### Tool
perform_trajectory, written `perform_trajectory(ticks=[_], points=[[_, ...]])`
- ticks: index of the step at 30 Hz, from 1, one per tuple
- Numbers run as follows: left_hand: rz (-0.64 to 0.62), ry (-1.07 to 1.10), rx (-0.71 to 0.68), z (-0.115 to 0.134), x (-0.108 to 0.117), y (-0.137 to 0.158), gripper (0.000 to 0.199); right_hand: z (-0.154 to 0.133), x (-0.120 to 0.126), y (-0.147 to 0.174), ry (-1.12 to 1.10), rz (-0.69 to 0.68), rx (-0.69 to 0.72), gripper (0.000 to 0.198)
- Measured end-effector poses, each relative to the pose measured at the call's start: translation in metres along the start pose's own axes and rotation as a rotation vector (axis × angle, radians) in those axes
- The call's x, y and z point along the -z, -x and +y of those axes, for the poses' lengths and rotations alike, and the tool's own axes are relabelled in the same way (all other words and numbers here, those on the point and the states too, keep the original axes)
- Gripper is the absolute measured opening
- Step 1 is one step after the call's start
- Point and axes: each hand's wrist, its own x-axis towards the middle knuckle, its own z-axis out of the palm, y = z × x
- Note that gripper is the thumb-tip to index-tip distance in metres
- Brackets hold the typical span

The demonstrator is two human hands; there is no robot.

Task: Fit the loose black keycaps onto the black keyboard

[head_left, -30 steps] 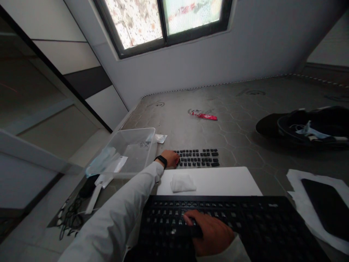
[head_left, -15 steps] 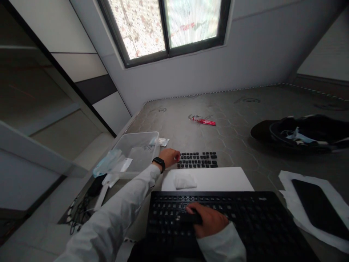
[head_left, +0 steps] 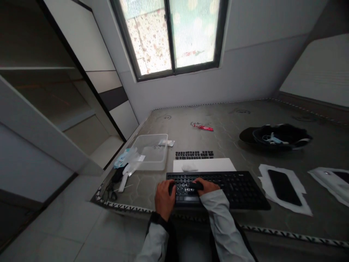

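A black keyboard (head_left: 245, 189) lies along the table's near edge, with many keycaps off its left part. My left hand (head_left: 164, 198) grips the keyboard's left end, thumb over the top edge. My right hand (head_left: 207, 187) is closed around a small black tool (head_left: 196, 185) held low over the key area; its exact kind is too dark to make out. Beyond the keyboard, a white board or sheet (head_left: 218, 164) carries a folded white cloth or tissue (head_left: 190, 167). Loose black keycaps (head_left: 194, 155) stand in rows behind it.
A clear plastic box (head_left: 166, 158) stands at the left, near a tangle of dark cables (head_left: 111, 193). On the right lie a dark phone-like slab (head_left: 284, 186) on white paper and a black cap (head_left: 283, 136). A red packet (head_left: 205, 128) lies farther back.
My left hand has come back from the keycap rows to the keyboard's left end. My right hand still holds the black tool over the keys. The view has tilted up and shifted.
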Motion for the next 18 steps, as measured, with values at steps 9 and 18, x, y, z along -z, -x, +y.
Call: perform_trajectory(ticks=[9, 18], points=[[0.119, -0.057, -0.067, -0.017, -0.014, 0.066, 0.035, 0.009, 0.001, 0.023, -0.195, 0.19, 0.161, 0.035], [0.107, 0.012, -0.036, -0.011, -0.008, 0.072, 0.037, 0.007, -0.008, 0.038, -0.284, 0.176, 0.14, 0.025]])
